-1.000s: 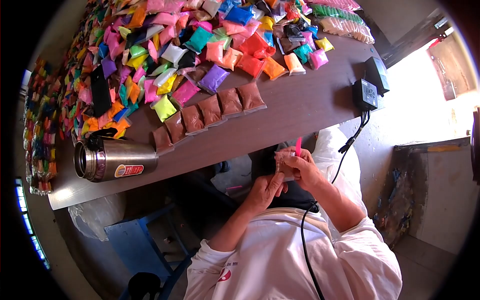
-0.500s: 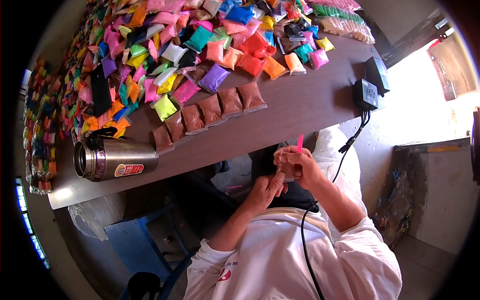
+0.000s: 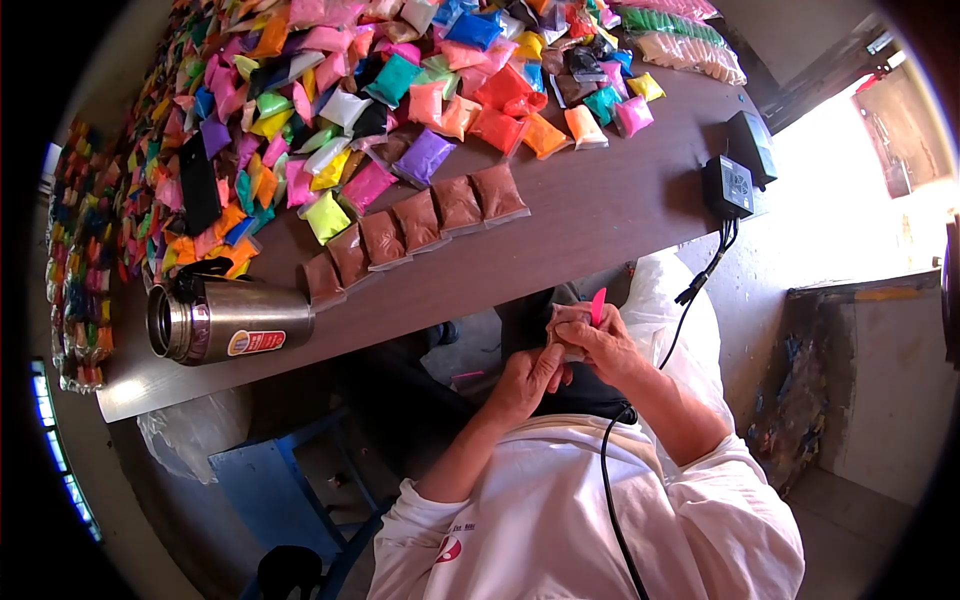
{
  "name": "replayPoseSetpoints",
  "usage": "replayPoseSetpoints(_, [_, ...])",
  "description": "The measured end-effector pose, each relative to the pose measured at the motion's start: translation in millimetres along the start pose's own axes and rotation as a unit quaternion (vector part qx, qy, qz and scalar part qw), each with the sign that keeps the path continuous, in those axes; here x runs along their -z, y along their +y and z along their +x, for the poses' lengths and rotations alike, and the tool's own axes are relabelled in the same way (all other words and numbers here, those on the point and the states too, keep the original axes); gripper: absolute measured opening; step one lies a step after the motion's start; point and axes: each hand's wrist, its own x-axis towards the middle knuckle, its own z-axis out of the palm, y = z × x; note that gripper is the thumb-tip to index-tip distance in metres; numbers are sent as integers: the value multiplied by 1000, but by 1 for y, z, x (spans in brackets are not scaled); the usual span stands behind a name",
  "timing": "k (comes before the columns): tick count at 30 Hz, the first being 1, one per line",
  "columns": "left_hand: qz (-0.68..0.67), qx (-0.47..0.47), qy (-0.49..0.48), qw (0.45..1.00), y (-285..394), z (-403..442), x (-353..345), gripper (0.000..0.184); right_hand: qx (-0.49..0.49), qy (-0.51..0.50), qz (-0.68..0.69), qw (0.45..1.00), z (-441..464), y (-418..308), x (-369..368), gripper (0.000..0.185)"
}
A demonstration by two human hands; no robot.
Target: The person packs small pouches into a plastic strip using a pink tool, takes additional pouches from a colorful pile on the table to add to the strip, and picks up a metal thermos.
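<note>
L hand [image 3: 525,385] & R hand [image 3: 612,350] meet over lap [image 3: 590,397], fingers bent, both grasping. Brown table [image 3: 620,205] stands just beyond, w/ big pile [image 3: 346,108] of multicol. packs along far side & L. Steel flask [image 3: 270,315] lies on its side nr table's L end, six brown packs [image 3: 417,222] in slanted row just beside. Held pack [image 3: 564,315], also brown, sits betw. both hands, off table, part hidden. Pink stick [image 3: 598,306] juts up from R hand.

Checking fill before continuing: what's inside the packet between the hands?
The packet looks brownish inside; the left hand and right hand cover parts of it, so how full it is can't be seen.
</note>
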Motion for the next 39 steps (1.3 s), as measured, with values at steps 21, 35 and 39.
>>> replayPoseSetpoints(21, [-68, -14, 54, 996, 10, 6, 4, 52, -31, 86, -60, 994, 5, 0, -3, 39])
replayPoseSetpoints(35, [-24, -75, 103, 992, 33, 19, -3, 39, -11, 159, 3, 987, 9, -14, -27, 44])
replayPoseSetpoints(39, [-48, -80, 108, 990, 24, 29, 3, 42, 36, 193, -216, 956, 5, -20, -6, 40])
